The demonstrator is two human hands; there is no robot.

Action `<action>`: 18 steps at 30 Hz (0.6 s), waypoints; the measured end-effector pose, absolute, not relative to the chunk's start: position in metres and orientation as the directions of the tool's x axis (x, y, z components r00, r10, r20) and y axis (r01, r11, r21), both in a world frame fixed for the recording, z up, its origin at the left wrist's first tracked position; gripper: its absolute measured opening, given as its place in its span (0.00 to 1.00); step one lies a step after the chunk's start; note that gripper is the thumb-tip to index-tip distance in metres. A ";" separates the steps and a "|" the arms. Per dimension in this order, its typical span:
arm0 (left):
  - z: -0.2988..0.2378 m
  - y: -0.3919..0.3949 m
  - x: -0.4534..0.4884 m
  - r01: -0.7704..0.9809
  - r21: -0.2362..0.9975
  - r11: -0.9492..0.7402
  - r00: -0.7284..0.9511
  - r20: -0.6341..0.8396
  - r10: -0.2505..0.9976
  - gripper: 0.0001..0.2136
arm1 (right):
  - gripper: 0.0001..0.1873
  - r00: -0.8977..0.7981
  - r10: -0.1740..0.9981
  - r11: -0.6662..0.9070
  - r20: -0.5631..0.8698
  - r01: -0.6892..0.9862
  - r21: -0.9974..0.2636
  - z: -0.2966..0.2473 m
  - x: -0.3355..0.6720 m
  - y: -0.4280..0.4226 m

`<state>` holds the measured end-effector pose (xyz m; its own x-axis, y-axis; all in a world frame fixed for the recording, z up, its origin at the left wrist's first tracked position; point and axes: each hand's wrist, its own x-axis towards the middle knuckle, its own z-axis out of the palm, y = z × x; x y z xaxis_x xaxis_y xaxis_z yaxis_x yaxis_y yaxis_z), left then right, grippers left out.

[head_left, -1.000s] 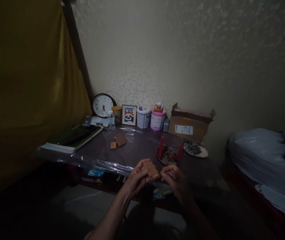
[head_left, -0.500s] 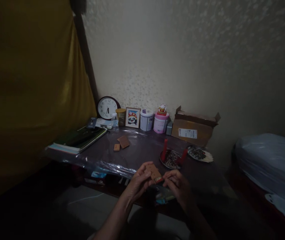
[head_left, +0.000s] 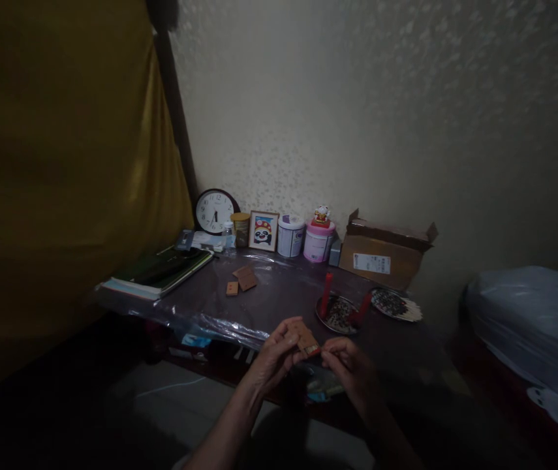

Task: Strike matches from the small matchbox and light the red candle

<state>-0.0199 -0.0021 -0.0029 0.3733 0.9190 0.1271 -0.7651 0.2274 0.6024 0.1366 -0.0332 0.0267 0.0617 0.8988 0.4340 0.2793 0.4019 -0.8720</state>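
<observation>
Holding the matchbox aslant in the left hand, between thumb and fingers, just before the front edge of the surface. Poising thumb and fingertips of the right hand narrowly together, right at the box's lower, part-open end; cannot tell, in this dim light, whether closed on a match, on the drawer or on nothing. Best to support the thin sleeve by its edges without crushing, and to level the open end a little against spilling. Worth steadying one hand against the other and moving the fingertips gently along the box's length, probably less likely to jam the drawer. Mind the round plate just beyond, with an upright red candle and a leaning red candle; leave room for the right knuckles. Farther off, leave alone the pale sticks to the right and the small box to the left.
</observation>
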 end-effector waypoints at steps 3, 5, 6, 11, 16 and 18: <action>-0.003 -0.002 -0.019 -0.762 0.605 0.233 0.384 0.131 0.914 0.15 | 0.18 0.047 0.898 0.407 0.438 0.293 -0.865 0.024 0.138 -0.033; -0.004 -0.002 -0.019 -0.761 0.606 0.232 0.384 0.131 0.914 0.14 | 0.16 0.030 0.883 0.435 0.468 0.321 -0.841 0.021 0.139 -0.033; -0.004 -0.002 -0.019 -0.762 0.605 0.231 0.383 0.133 0.914 0.14 | 0.15 0.020 0.874 0.451 0.485 0.338 -0.826 0.019 0.140 -0.032; -0.005 -0.002 -0.019 -0.764 0.592 0.256 0.403 0.128 0.906 0.15 | 0.13 -0.002 0.853 0.486 0.523 0.369 -0.792 0.014 0.143 -0.031; -0.002 -0.003 -0.020 -0.765 0.581 0.276 0.423 0.131 0.897 0.14 | 0.12 0.008 0.842 0.498 0.540 0.377 -0.781 0.013 0.142 -0.031; -0.002 -0.003 -0.021 -0.765 0.583 0.273 0.423 0.137 0.896 0.14 | 0.11 -0.001 0.833 0.513 0.554 0.376 -0.771 0.014 0.142 -0.031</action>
